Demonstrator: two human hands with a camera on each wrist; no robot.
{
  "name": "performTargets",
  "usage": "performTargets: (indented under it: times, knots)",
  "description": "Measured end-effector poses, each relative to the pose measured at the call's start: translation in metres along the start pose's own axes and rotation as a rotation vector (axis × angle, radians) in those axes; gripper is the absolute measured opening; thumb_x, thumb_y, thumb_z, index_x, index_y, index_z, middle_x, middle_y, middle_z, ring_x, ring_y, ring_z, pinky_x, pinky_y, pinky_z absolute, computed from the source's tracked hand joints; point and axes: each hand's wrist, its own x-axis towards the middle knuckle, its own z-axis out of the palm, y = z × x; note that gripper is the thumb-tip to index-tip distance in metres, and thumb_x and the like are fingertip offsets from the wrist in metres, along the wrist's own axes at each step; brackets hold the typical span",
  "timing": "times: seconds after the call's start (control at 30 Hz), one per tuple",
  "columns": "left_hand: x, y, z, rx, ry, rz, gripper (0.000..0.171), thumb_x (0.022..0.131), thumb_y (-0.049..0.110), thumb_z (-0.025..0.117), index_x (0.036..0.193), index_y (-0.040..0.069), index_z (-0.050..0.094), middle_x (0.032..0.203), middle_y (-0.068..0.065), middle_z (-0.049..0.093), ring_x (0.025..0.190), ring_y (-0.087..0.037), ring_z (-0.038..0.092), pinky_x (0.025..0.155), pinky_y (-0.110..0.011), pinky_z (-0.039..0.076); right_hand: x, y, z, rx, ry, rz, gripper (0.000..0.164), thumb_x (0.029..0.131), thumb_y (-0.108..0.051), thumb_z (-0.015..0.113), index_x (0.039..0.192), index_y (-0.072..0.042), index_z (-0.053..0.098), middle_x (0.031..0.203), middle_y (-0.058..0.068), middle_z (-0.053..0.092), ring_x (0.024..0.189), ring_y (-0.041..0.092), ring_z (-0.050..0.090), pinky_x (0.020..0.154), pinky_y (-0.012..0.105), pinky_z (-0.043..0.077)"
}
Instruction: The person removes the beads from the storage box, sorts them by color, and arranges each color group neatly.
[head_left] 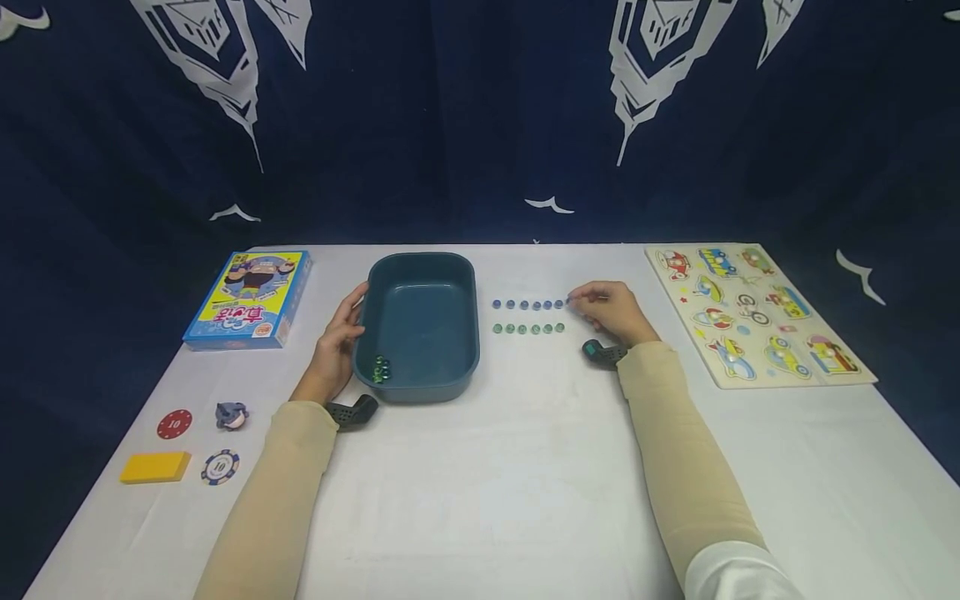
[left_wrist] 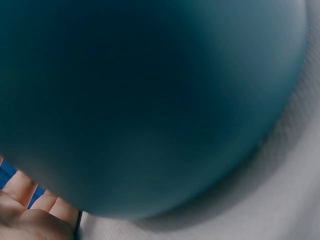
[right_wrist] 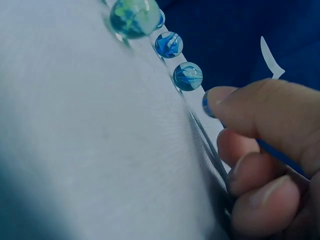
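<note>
My right hand (head_left: 611, 310) pinches a blue marble (right_wrist: 207, 105) between thumb and fingertips, at the right end of a row of blue marbles (head_left: 524, 305). In the right wrist view a blue-swirled marble (right_wrist: 188, 76) lies just beyond the fingertips. Nearer me runs a row of green marbles (head_left: 521, 329). My left hand (head_left: 335, 350) rests against the left wall of a dark teal tub (head_left: 468, 333), its fingers lying along the outside. Several green marbles (head_left: 381, 368) sit in the tub's near left corner. The tub's wall fills most of the left wrist view.
A blue and yellow game box (head_left: 251, 300) stands back left. Nearer left lie a red chip (head_left: 174, 424), a small shark figure (head_left: 231, 416), a yellow block (head_left: 155, 467) and a white-and-blue chip (head_left: 221, 467). A wooden picture puzzle board (head_left: 757, 321) is at right.
</note>
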Motion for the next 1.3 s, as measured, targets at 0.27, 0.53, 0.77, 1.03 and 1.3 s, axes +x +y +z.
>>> performTargets:
  times: [0.27,0.53,0.77,1.03,1.3]
  knots:
    - [0.0,0.001,0.0,0.0,0.003,0.008,0.078,0.081,0.008,0.032,0.159,0.018,0.025,0.164,-0.004,0.024,0.15,-0.023,0.019,0.119,-0.053,0.004,-0.001,-0.003,0.001,-0.049,0.005,0.028,0.025,0.09,-0.012,0.07,0.114,-0.003,0.072,0.083,0.006,0.062,0.054,0.01,0.05,0.052,0.022,0.045]
    - [0.002,0.001,-0.001,-0.031,-0.001,0.007,0.078,0.081,0.007,0.032,0.159,0.017,0.025,0.163,-0.006,0.025,0.15,-0.024,0.021,0.119,-0.051,0.006,0.001,-0.013,-0.006,0.118,0.008,0.01,0.03,0.093,-0.015,0.068,0.12,-0.002,0.069,0.078,0.006,0.061,0.054,0.011,0.051,0.052,0.024,0.048]
    - [0.001,0.001,-0.001,-0.039,0.001,0.0,0.079,0.081,0.007,0.033,0.159,0.015,0.024,0.164,-0.008,0.024,0.15,-0.025,0.019,0.119,-0.051,0.003,-0.003,-0.06,-0.007,0.179,-0.037,-0.092,0.03,0.091,-0.02,0.072,0.116,-0.002,0.07,0.093,-0.002,0.069,0.064,0.012,0.055,0.062,0.028,0.048]
    - [0.001,0.001,-0.002,-0.058,-0.004,0.009,0.079,0.08,0.007,0.032,0.159,0.014,0.024,0.163,-0.009,0.024,0.149,-0.026,0.022,0.119,-0.051,0.009,-0.006,-0.115,0.017,0.21,-0.247,-0.257,0.028,0.091,-0.011,0.071,0.115,0.003,0.069,0.091,0.005,0.069,0.064,0.017,0.057,0.061,0.029,0.051]
    - [0.001,-0.001,-0.002,-0.076,-0.014,0.0,0.079,0.081,0.007,0.033,0.159,0.017,0.023,0.164,-0.007,0.023,0.149,-0.025,0.023,0.119,-0.05,0.013,0.004,-0.16,0.063,0.093,-0.577,-0.408,0.022,0.094,-0.009,0.067,0.112,0.001,0.071,0.095,0.021,0.068,0.072,0.024,0.058,0.063,0.037,0.052]
